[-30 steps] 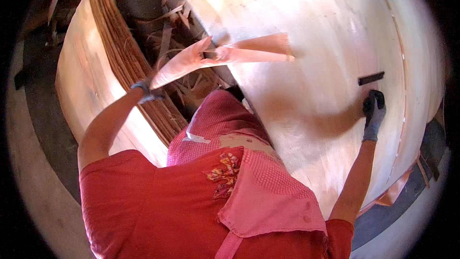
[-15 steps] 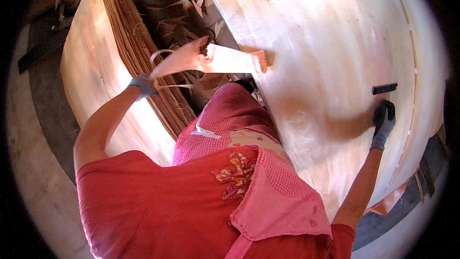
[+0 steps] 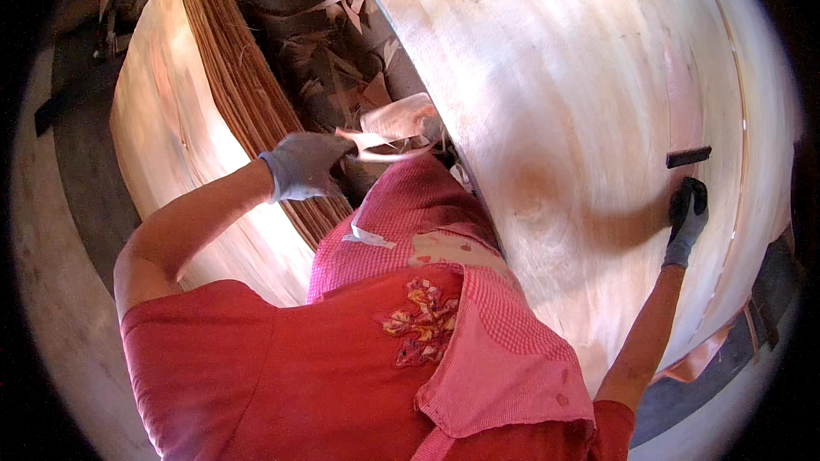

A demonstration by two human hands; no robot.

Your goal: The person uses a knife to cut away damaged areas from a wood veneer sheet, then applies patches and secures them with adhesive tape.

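My left hand (image 3: 303, 166), in a grey glove, is above the edge of the left veneer stack (image 3: 248, 60). Its fingers stretch toward a blurred pinkish veneer scrap (image 3: 400, 118) and a thin curled strip, over the gap between the stacks. The scrap looks loose from the fingers. On the right, my right hand (image 3: 688, 213) is at the broad pale veneer sheet (image 3: 547, 119), its dark glove fingers curled. Whatever they may hold is hidden. Just beyond those fingers a small black block (image 3: 688, 157) lies on the sheet, apart from the hand.
Torn veneer scraps (image 3: 337, 64) litter the dark gap between the stacks. A pink checked apron (image 3: 418, 205) covers my lap at the gap's near end. A long thin split (image 3: 741, 128) runs along the right sheet's outer side.
My left hand has moved right and nearer to me, toward the gap. The veneer scrap has left the right sheet's edge and dropped into the gap. My right hand stays put.
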